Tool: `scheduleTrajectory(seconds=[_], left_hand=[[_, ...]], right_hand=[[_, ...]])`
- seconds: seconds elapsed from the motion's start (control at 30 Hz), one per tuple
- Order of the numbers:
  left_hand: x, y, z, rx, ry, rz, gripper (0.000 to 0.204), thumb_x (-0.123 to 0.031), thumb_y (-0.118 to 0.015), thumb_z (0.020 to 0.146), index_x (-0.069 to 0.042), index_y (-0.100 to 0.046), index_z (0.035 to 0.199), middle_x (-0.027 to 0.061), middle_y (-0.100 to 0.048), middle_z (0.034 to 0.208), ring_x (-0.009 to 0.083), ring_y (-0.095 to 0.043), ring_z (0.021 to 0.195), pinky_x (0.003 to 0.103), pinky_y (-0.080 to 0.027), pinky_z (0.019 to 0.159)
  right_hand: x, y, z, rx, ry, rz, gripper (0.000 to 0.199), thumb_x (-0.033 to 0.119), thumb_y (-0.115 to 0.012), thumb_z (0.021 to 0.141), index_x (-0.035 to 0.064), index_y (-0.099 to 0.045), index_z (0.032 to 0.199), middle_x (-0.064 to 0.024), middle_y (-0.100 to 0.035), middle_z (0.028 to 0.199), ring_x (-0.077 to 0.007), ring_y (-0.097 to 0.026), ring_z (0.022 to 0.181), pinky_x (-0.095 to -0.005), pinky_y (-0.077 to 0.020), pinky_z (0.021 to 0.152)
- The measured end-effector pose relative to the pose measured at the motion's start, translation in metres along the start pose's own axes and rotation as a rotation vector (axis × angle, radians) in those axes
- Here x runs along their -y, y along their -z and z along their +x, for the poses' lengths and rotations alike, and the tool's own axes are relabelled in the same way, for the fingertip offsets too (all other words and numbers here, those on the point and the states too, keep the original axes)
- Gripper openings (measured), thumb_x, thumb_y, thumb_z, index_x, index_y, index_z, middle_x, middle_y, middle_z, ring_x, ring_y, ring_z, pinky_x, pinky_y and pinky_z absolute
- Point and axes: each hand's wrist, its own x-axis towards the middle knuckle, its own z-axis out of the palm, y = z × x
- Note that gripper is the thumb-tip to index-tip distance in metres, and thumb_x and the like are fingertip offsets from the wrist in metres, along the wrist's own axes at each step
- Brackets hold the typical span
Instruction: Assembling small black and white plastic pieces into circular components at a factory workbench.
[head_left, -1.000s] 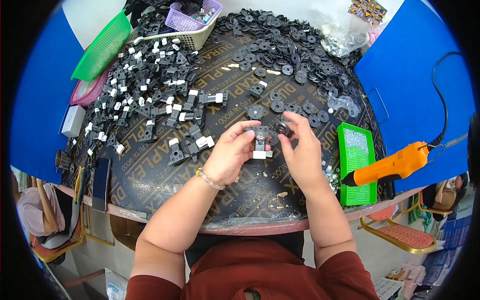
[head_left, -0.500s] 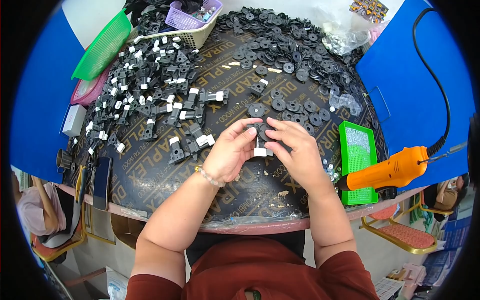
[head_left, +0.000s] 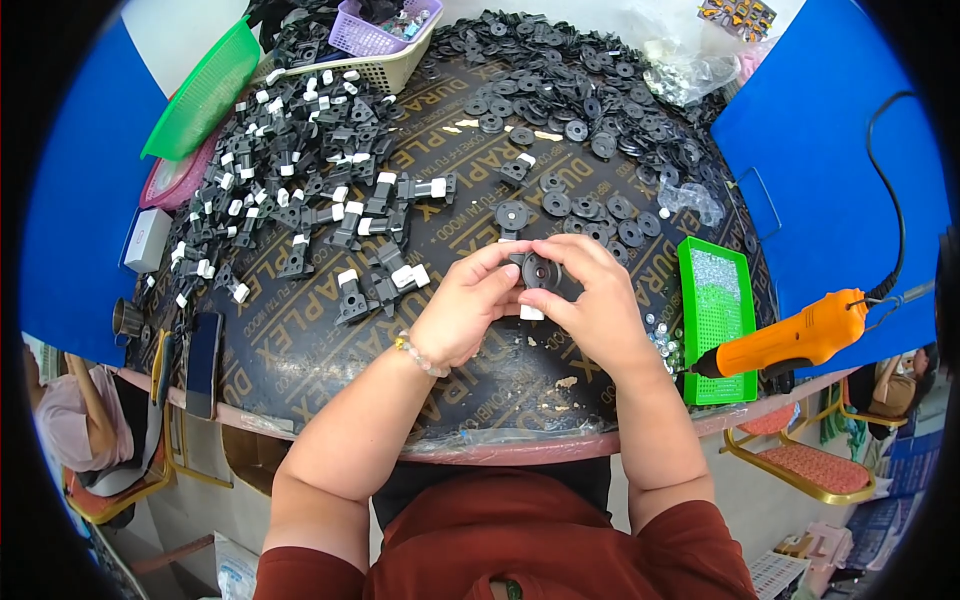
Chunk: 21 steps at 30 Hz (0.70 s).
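Observation:
Between my two hands, over the middle of the table, is a black round disc with a hole at its centre. It lies against a black plastic bracket, mostly hidden by my fingers, whose white end shows below. My left hand pinches the bracket's left side. Thumb and fingers of my right hand grip the disc by its right edge. Just beyond my fingertips lies another black disc, with a white piece partly visible below it.
Many black brackets with white ends spread across the left. Black discs heap at the back right. An orange electric screwdriver hangs over a green tray at right. A phone and pliers sit at the left edge.
The disc and bracket have shifted slightly right and tilted, so the disc's face shows more fully. The orange screwdriver has swung a little to the right.

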Motion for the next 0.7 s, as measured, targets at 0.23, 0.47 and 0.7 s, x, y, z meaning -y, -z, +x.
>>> scheduleTrajectory(seconds=[0.23,0.47,0.7], left_hand=[[-0.032,0.018,-0.002,-0.349,-0.555,1.590,0.024,-0.021,-0.077,0.076,-0.010,-0.070,0.097,0.0087,-0.066,0.098,0.0294,-0.057,0.103,0.042,-0.040,0.092],[-0.026,0.032,-0.006,-0.311,-0.281,1.960,0.040,-0.033,-0.084,0.063,-0.008,-0.069,0.091,0.0076,-0.068,0.092,0.0252,-0.058,0.100,0.040,-0.037,0.092],[-0.032,0.036,-0.005,-0.286,-0.160,1.946,0.040,-0.029,-0.082,0.066,-0.009,-0.067,0.097,0.0084,-0.067,0.092,0.0270,-0.058,0.101,0.041,-0.035,0.095]], right_hand=[[-0.009,0.009,0.009,-0.142,-0.179,0.060,0.052,0.013,-0.081,0.074,0.0002,-0.064,0.121,-0.0134,-0.064,0.113,-0.0259,-0.062,0.105,-0.0331,-0.0475,0.093],[-0.009,-0.031,0.005,0.041,0.106,-0.072,0.051,0.019,-0.082,0.073,0.0061,-0.065,0.119,-0.0118,-0.063,0.114,-0.0307,-0.055,0.113,-0.0432,-0.0382,0.105],[-0.023,-0.062,0.006,0.116,0.108,-0.349,0.056,0.029,-0.082,0.072,0.0097,-0.064,0.122,-0.0065,-0.062,0.118,-0.0302,-0.046,0.125,-0.0598,-0.0212,0.115]])
